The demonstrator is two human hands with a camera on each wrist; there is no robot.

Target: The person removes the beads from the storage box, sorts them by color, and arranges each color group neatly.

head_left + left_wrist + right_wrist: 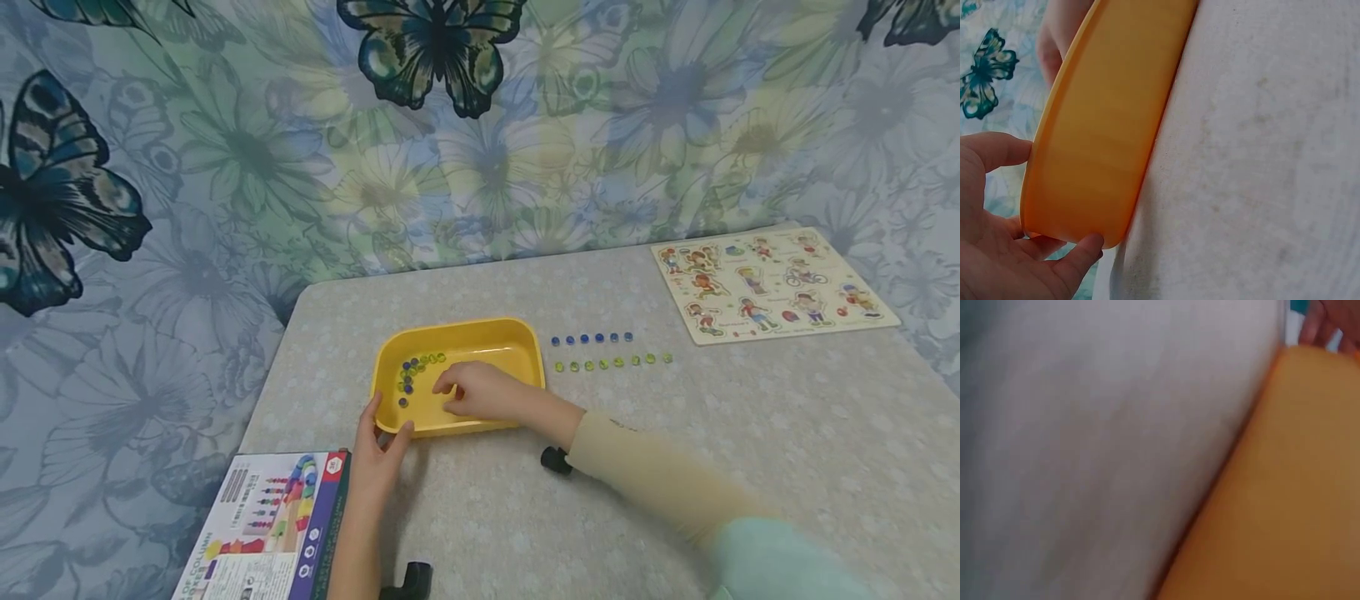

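A shallow yellow tray stands on the table, with several small blue and yellow-green beads gathered at its left side. My left hand holds the tray's near left corner; in the left wrist view its fingertips press the orange-looking outer wall. Over the middle of the tray is my right hand, fingers loosely bent, a gap showing between index finger and thumb and no bead seen there. The right wrist view catches only the tray wall and, at its top corner, the left hand's fingers.
Right of the tray lie a row of blue beads and a row of yellow-green beads. A picture board is at the back right. A printed box lies at the near left, beside the left forearm. Patterned fabric hangs behind the table.
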